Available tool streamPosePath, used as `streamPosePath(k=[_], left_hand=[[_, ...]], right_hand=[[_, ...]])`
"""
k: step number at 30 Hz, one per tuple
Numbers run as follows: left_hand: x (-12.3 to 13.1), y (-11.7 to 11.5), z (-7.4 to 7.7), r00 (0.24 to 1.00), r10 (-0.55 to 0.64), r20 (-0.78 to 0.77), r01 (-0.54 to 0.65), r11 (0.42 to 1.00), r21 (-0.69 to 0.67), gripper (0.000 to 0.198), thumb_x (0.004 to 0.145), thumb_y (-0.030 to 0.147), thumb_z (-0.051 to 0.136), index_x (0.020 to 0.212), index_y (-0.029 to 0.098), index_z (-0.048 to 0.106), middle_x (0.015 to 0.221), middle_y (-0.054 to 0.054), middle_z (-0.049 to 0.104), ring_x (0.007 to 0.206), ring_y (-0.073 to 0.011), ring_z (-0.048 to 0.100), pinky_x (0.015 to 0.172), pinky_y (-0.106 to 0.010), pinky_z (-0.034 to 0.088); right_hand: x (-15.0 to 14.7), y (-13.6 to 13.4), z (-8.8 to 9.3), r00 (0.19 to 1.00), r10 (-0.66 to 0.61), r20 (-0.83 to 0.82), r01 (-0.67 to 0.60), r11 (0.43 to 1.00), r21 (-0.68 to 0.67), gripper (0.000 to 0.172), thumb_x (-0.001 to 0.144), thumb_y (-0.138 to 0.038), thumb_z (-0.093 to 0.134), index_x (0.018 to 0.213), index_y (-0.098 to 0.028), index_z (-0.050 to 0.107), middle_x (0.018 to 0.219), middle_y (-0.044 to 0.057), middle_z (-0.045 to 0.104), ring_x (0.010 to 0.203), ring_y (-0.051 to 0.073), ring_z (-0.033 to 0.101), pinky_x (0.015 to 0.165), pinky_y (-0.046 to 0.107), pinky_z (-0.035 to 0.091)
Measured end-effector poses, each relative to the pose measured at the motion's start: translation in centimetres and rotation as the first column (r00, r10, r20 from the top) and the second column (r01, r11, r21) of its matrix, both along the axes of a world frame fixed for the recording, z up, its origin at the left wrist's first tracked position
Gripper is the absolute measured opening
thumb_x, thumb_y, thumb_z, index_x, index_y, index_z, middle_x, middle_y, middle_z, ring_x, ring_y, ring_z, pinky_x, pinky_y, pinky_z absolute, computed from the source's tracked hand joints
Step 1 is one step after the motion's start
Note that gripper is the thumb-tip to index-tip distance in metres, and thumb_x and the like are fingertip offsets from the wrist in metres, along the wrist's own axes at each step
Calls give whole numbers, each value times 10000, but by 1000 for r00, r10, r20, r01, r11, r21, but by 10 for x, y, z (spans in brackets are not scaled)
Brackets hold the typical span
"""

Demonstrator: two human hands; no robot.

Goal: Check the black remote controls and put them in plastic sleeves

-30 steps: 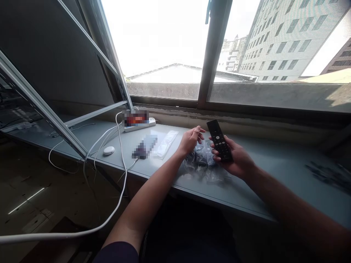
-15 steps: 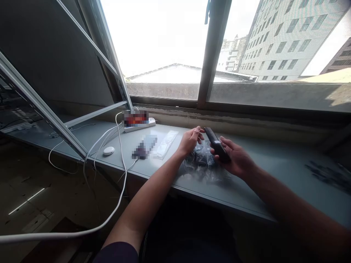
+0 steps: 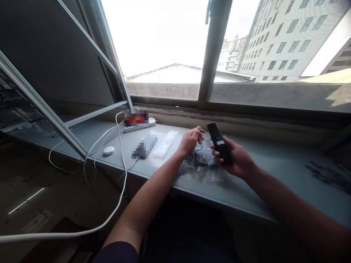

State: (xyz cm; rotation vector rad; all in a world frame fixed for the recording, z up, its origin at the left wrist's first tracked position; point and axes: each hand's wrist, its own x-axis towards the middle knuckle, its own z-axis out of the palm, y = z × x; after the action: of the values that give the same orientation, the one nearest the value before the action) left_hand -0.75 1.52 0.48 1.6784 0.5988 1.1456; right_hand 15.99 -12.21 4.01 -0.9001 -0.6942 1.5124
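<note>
My right hand (image 3: 238,157) is wrapped round a long, slim black device (image 3: 216,136) that looks like a remote control, with a small whitish label across its middle. The device is held tilted above the table, its broad face turned toward me. Just left of its upper end is my left hand (image 3: 190,141), fingers loosely bent and apart, with nothing visible in them and a small gap to the device. Beneath both hands lie clear plastic bags (image 3: 201,160) with dark items inside; their contents are hard to make out.
On the grey table (image 3: 274,175) to the left are a flat clear packet (image 3: 167,143), a blurred-out phone-like item (image 3: 144,147) on a cable, a round white puck (image 3: 109,151) and a white power strip (image 3: 139,126). White cables (image 3: 123,182) hang over the edge. A metal frame (image 3: 49,104) stands left.
My right hand has turned the black device so more of its broad face shows, and its upper end has moved slightly up and right, away from my left fingertips. My left hand stays nearly still.
</note>
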Motion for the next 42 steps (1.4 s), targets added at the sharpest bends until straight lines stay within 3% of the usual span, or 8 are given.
streamPosePath(k=[13,22,29,32,35,38,42], left_hand=[[-1,0,0,1000,13,-19,-13,1000,-1,633,1114,683,418,1101,166,784,836,-59,743,641,-128,639,611,-250,483],[-1,-1,1,1000,4,-10,-4,1000,-6,615,1116,667,425,1095,165,779,830,-54,736,638,-125,638,612,-249,486],[-1,-2,2,1000,-5,2,5,1000,-9,594,1118,645,439,1077,158,775,812,-50,724,622,-121,625,607,-249,481],[-1,-1,1,1000,-10,12,10,1000,-13,591,1117,643,446,1082,155,778,808,-49,719,623,-122,623,609,-250,480],[-1,0,0,1000,-7,12,8,1000,-13,598,1116,653,451,1093,156,783,818,-52,726,627,-122,624,610,-248,479],[-1,0,-1,1000,-9,11,9,1000,-9,603,1115,657,455,1085,155,787,821,-55,729,632,-122,625,611,-248,479],[0,-1,0,1000,-3,1,3,1000,-11,620,1111,669,438,1083,157,786,819,-56,732,633,-125,627,614,-251,483]], right_hand=[[1,0,0,998,-2,60,-2,999,55,288,1051,-533,681,1130,-273,775,923,70,731,666,211,620,476,320,526],[1,1,-5,996,-16,-82,12,999,-43,173,1062,-424,756,1088,-254,773,869,40,666,663,165,617,458,229,580],[2,0,-2,998,-55,-27,53,994,-92,212,1067,-346,717,1225,-217,777,1100,112,815,762,209,762,693,324,720],[0,-1,0,998,-16,-57,9,993,-120,256,1100,-393,647,1229,-204,762,1095,139,818,713,211,744,563,304,677],[-1,-2,2,992,22,-121,-36,993,-115,352,1159,-430,508,1259,-188,743,964,123,778,585,165,644,404,234,544],[-1,-3,3,985,78,-155,-87,995,-52,423,1183,-446,428,1320,-184,731,861,85,708,524,141,558,379,218,492],[0,-5,3,972,124,-201,-135,990,-41,440,1173,-479,461,1289,-161,741,826,64,654,529,138,531,409,234,518]])
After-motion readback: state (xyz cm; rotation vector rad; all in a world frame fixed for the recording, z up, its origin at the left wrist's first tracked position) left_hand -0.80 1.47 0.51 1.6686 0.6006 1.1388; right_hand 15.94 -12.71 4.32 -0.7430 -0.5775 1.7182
